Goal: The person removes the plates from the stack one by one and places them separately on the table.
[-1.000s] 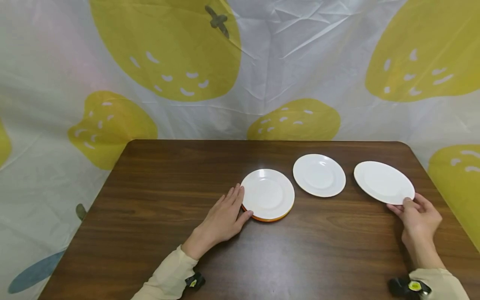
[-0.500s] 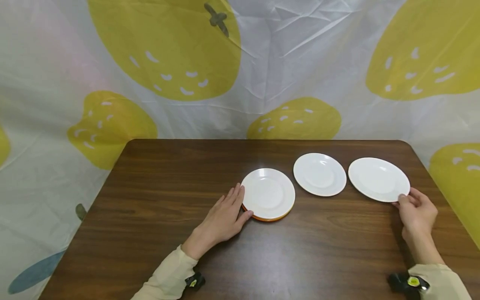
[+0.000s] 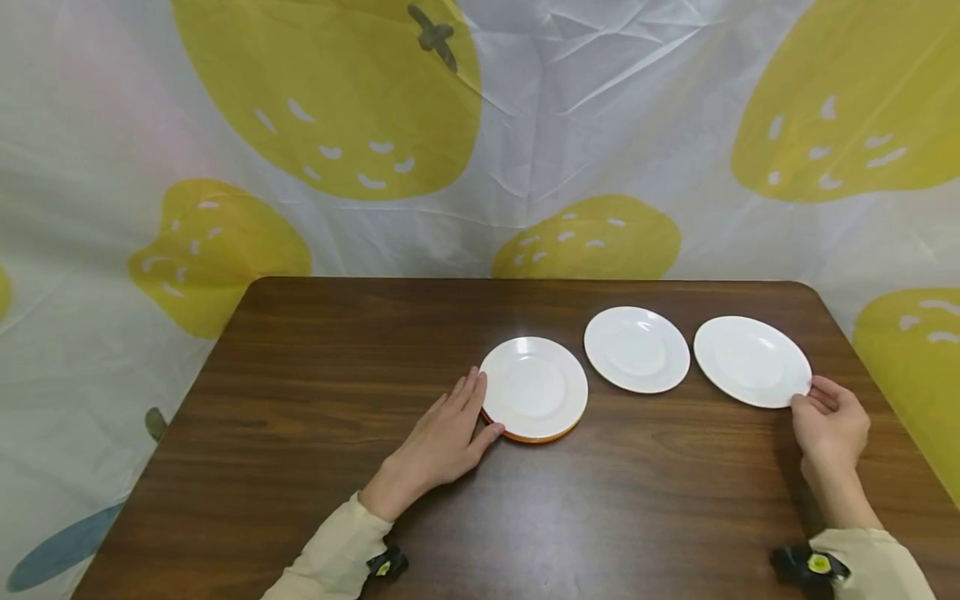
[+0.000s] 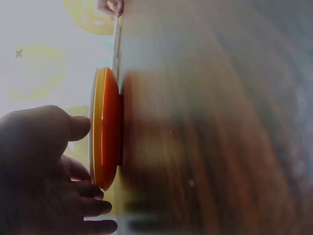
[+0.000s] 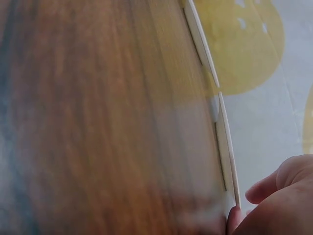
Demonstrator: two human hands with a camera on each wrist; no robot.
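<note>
A stack of plates (image 3: 534, 387), white on top with orange and yellow rims below, sits mid-table. My left hand (image 3: 442, 437) rests at its left side, fingers extended along the rim and thumb at the near edge. The left wrist view shows the orange plate (image 4: 111, 132) at the bottom. At the far right, a white plate (image 3: 752, 362) lies on the table. My right hand (image 3: 832, 425) is at its near right rim, fingertips right at the edge. In the right wrist view the thumb (image 5: 264, 188) stands slightly off this plate's rim.
Another white plate (image 3: 637, 350) lies between the stack and the far-right plate, with a narrow gap to the latter. All are on a brown wooden table (image 3: 315, 375). Behind it hangs a white cloth (image 3: 570, 108) with large yellow fruit prints.
My right hand has brought the far-right plate leftward and down flat on the table, and the thumb has slid off its top. My left hand has stayed at the stack.
</note>
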